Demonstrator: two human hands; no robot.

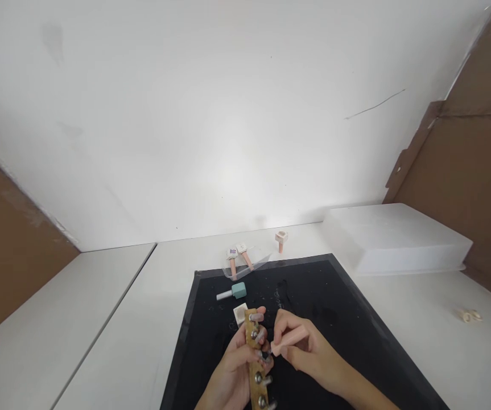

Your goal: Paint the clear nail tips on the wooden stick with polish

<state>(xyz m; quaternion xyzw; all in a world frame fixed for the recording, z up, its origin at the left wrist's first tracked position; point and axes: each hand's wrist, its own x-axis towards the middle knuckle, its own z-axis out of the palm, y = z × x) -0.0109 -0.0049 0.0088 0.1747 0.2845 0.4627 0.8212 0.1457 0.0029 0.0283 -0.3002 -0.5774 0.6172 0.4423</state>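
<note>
My left hand (235, 360) grips the wooden strip (255, 392) over the black mat (334, 296), and my right hand (321, 356) pinches a pink handle (290, 338) just beside it. The mat stretches to my right; beyond its far edge, white surface (305, 242) meets the wall (228, 114).

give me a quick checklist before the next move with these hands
1. Left hand holding the studded strip: ok.
2. Right hand holding the pink handle: ok.
3. Handle's end touching a clear piece on the strip: cannot tell, too small.
4. White square container beside the strip, uncapped: cannot tell.
5. Green bottle upright: not ok, lying down.
6. Black mat beneath both hands: ok.
</note>
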